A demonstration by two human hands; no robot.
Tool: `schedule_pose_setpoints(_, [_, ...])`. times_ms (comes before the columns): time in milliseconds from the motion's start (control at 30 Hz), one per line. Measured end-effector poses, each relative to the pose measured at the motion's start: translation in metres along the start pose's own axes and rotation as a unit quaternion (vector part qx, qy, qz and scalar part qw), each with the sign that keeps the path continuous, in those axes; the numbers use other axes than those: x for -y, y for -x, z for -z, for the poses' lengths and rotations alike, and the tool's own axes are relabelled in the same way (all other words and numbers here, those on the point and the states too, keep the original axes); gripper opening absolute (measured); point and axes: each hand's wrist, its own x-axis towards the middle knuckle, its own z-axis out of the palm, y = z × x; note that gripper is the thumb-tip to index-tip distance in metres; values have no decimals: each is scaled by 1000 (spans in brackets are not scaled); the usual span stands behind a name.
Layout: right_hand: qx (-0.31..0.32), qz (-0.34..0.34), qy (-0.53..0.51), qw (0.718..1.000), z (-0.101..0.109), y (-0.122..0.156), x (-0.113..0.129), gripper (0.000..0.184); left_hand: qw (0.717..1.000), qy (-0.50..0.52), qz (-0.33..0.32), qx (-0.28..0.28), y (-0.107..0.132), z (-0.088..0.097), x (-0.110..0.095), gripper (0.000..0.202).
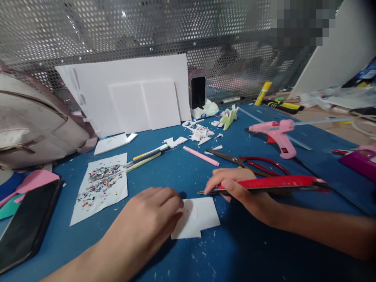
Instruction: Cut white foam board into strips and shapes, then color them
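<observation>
A small white foam board piece point(207, 213) with a notched corner and a curved line cut or drawn on it lies flat on the blue mat. My left hand point(152, 215) is at its left edge, with fingers curled together and fingertips hidden, so what they hold cannot be seen. To the right of the piece, my right hand point(249, 196) grips a red utility knife point(273, 182), its thin tip pointing left above the mat. Just behind that hand lie red-handled scissors point(232, 157) and a pink pen point(201, 155).
Foam scraps point(200, 133) are heaped near leaning white boards point(158, 103). A pink glue gun point(277, 133) with a cord sits at right. At left are a paper sheet point(117, 192) with colourful bits, pens point(147, 156), a dark phone point(29, 223) and a bag point(35, 117).
</observation>
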Motion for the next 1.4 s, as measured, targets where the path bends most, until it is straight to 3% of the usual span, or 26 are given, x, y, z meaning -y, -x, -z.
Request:
schedule_pose_setpoints(133, [47,-23,-13,999,-2,-4,6,39,987,-105,-93,-76,16,-23,-4,25])
schedule_pose_setpoints(300, [61,-18,47,997,-8,-5,10,24,974,-136,-107,-146,25,-46,0,34])
schedule_pose_setpoints(500, [50,37,120,991,-14,1,3,11,968,-168,-138,-125,23,-43,2,28])
schedule_pose_setpoints(633, [64,93,130,985,-11,-1,-2,8,964,-154,-116,-184,25,-54,4,39])
schedule_pose_setpoints(800, [107,152,138,973,-4,-11,-3,10,965,-134,-105,-197,27,-64,7,48])
schedule_pose_setpoints(1067, [118,155,190,962,-2,-12,2,9,969,-118,-103,-193,27,-62,9,43])
schedule_pose_setpoints(1233, [87,196,187,959,-7,-8,-1,11,970,-108,-104,-189,26,-61,9,38])
schedule_pose_setpoints(1400, [78,177,185,963,-7,-5,-1,12,971,-100,-99,-195,28,-60,9,38])
